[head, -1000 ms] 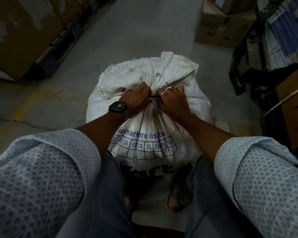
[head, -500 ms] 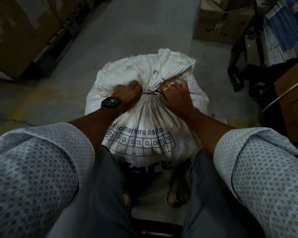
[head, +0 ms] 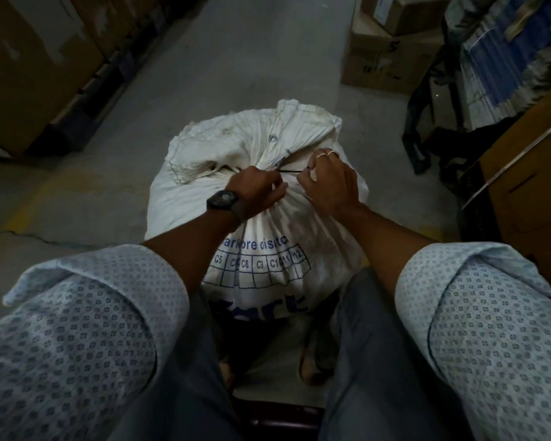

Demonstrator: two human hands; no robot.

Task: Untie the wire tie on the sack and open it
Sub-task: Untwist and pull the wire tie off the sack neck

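A full white woven sack (head: 261, 230) with blue print stands on the floor between my knees, its neck gathered tight. A thin dark wire tie (head: 289, 170) runs across the gathered neck. My left hand (head: 258, 190), a black watch on its wrist, pinches one end of the tie. The other end is pinched by my right hand (head: 330, 183), which wears rings. A short stretch of wire shows between the two hands. The sack's loose top (head: 252, 141) flops away from me beyond the neck.
Cardboard boxes (head: 385, 55) are stacked at the back right. A brown carton (head: 528, 186) and dark frame stand close on the right. Large boxes on pallets (head: 35, 68) line the left. Grey concrete floor (head: 236, 58) stretches ahead.
My hands have drawn apart at the sack's neck, exposing a longer stretch of wire between them. The left hand has shifted slightly towards me; the camera view has tilted a little.
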